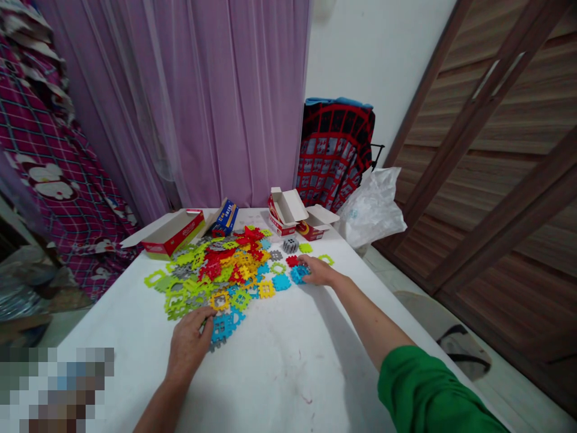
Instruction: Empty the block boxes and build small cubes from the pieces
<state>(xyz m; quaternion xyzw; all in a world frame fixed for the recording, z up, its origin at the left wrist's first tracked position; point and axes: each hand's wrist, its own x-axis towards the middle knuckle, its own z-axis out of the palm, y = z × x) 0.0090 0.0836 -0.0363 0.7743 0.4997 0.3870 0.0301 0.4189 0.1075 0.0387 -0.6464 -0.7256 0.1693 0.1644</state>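
A spread pile of flat notched plastic pieces (pixel 225 264) in green, red, yellow, blue and grey covers the table's left middle. My left hand (pixel 192 337) is at the pile's near edge, its fingers closed round something small and partly hidden, beside blue pieces (pixel 223 326). To the right, my right hand (pixel 319 270) has its fingers closed on a blue piece (pixel 299 275). A flat blue piece (pixel 281 282) and a red piece (pixel 293 261) lie close by. Behind them stands a grey stack (pixel 290 245) near a green piece (pixel 305 247).
Open boxes stand along the white table's (pixel 270 373) back: a red and green one (pixel 174 237), a blue one (pixel 225 216) and red and white ones (pixel 283 219). A clear plastic bag (pixel 374 210) is at the back right corner. Wooden cabinet doors (pixel 496 150) rise on the right.
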